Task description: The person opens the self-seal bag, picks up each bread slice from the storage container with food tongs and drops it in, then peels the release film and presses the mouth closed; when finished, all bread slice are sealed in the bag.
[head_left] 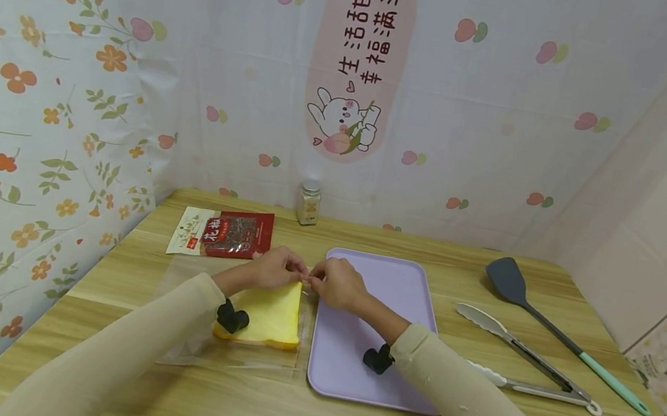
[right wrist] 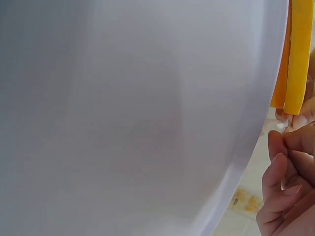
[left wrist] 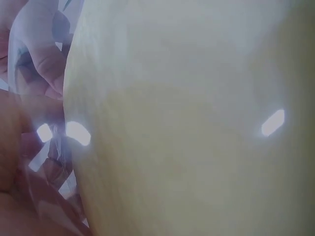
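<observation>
Fingertips of your left hand (head_left: 279,268) and right hand (head_left: 338,283) pinch the clear bag (head_left: 249,357) at its edge. Yellow bread (head_left: 265,316) lies in or on it, I cannot tell which, beside the lilac tray (head_left: 377,279).

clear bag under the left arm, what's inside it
Yellow bread shows inside the clear bag; the left hand and sleeve cover part, and what's beneath them is hidden.

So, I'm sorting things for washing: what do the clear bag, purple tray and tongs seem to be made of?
Clear bag: apparently thin, glossy plastic film; see-through, with bright highlights in the left wrist view.
Purple tray: probably moulded plastic with a smooth satin finish, going by its even colour and raised rim.
Tongs: likely metal, fairly polished, from their silvery shine.
</observation>
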Demonstrator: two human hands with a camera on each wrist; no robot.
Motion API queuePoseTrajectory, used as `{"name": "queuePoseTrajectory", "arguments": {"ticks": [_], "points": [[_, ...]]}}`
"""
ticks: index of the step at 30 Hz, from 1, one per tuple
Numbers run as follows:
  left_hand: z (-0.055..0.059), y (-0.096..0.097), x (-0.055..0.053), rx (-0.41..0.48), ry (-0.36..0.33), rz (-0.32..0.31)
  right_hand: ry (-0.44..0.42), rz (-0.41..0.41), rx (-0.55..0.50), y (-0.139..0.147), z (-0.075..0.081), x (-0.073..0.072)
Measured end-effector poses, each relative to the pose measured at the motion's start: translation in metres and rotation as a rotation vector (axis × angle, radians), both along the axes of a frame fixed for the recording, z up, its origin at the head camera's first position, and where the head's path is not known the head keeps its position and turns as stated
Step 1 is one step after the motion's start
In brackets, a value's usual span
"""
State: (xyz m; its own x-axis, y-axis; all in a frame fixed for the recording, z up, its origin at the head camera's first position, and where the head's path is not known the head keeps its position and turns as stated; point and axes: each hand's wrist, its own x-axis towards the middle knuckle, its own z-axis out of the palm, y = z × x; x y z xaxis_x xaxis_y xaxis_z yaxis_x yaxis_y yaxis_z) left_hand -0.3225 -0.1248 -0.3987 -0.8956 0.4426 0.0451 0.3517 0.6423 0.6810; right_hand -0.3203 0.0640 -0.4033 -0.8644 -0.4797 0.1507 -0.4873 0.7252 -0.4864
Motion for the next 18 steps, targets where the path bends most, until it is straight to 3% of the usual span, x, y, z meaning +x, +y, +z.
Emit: {"name": "queuePoseTrajectory", "arguments": {"ticks": [6,18], "points": [[-0.0009,-0.0001,0.0005,0.004,-0.003,0.013,0.006,-0.003,-0.02,0.0005,-0.0004,-0.0002],[0.0012,0.0056,0.0036,-0.046,-0.002,0.1,-0.015,0.011,-0.095,0.0025,-0.0012,0.0016]]}}
